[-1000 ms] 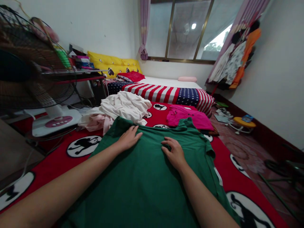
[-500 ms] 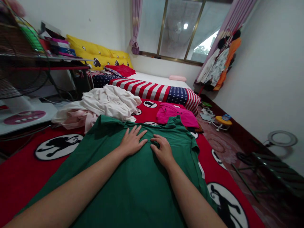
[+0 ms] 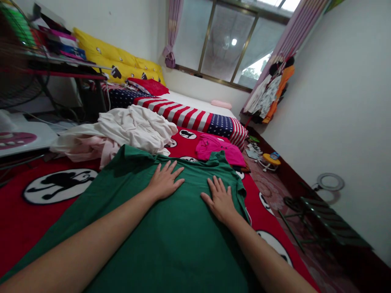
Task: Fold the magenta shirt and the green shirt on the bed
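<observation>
A green T-shirt lies spread out over a red blanket with black-and-white round prints. My left hand rests flat on the shirt's upper part, its fingers apart and pointing away from me. To the right, my right hand also lies on the cloth with spread fingers. Neither hand grips anything. Just beyond the shirt's far edge sit a rumpled heap of white cloth, pale pink cloth and a folded magenta garment.
Behind is a bed with a flag-patterned cover and a yellow cushion. A desk and fan stand at left. On the right floor are a yellow stool, a ring light and a dark green folding chair. Clothes hang by the window.
My right hand has slid to the right across the shirt and its fingers have spread. My left hand stays flat in nearly the same place. The view has shifted slightly.
</observation>
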Motion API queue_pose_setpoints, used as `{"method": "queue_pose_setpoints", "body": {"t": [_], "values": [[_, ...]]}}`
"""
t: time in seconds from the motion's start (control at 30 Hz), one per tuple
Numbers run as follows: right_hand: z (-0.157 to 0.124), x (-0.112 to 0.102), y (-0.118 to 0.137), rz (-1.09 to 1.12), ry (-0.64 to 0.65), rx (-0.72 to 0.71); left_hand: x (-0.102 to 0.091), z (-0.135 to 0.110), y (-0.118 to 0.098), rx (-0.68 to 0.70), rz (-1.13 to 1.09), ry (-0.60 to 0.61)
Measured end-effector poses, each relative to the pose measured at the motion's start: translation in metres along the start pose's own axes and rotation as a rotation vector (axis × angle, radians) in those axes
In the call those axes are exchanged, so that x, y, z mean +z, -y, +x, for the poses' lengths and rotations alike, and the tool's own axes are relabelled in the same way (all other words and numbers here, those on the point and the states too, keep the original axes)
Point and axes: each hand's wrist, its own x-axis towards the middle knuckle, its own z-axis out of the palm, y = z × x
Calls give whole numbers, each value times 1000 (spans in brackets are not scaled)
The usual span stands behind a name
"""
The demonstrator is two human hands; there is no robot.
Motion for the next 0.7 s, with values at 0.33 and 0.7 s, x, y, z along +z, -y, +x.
{"method": "queue_pose_setpoints", "body": {"t": [0.33, 0.7], "values": [[-32, -55, -144, -281, -80, 271, 2, 1, -1, -8, -23, -12], [116, -32, -57, 317, -185, 335, 0, -1, -2, -13, -57, -28]]}}
